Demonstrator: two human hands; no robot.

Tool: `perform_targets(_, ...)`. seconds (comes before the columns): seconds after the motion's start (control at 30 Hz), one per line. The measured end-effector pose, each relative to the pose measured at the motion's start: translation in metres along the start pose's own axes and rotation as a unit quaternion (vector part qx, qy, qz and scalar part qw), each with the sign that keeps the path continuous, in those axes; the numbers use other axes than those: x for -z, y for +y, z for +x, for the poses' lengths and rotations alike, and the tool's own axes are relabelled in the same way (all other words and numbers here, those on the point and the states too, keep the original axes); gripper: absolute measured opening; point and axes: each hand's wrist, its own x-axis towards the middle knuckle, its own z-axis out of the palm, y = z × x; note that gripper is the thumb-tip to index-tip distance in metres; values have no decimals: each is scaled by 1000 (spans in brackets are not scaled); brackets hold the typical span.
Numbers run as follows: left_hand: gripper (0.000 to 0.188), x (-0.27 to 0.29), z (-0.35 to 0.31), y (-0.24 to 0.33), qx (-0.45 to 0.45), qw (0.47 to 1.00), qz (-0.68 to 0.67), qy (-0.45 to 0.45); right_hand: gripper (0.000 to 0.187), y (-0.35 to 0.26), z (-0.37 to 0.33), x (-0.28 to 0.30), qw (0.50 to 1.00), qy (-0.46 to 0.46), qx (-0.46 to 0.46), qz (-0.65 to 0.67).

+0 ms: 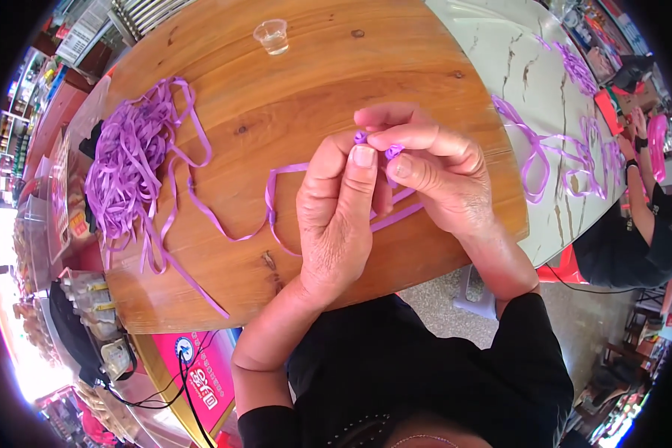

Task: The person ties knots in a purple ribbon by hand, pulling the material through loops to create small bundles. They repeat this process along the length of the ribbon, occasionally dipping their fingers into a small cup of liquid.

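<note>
My left hand [334,205] pinches a purple ribbon between thumb and forefinger. A small rolled bit of the purple ribbon [360,137] sticks out above the thumb tip. Close beside it, my right hand [449,175] grips a twisted purple knot [394,152] of the ribbon between thumb and fingers. The two hands nearly touch, held above the wooden table. Ribbon strands [395,215] run below the hands, and a thin length [231,237] trails left toward a large tangled pile of purple ribbon [130,153]. My palms hide part of the ribbon.
A clear plastic cup [271,37] stands at the far side of the wooden table [313,97]. On the right, a white marbled table [530,71] bears more purple ribbon [549,153]. Another person's arms [640,187] are beside it. A red stool [564,265] stands below.
</note>
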Motion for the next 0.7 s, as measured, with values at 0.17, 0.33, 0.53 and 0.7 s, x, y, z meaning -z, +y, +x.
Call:
perform_targets(0.17,21,2,2,-7,27,999,-39,-9,21,6,-1,1,991,15,-76,108)
perform_targets(0.33,21,2,-1,-12,21,999,-20,-31,22,10,-2,3,992,16,-64,107)
perform_targets(0.53,14,10,-5,-14,-39,995,94,-11,21,13,-5,-3,990,31,-58,125)
perform_targets(0.7,11,7,-6,-15,-70,985,160,16,20,13,-8,-2,991,35,-40,120)
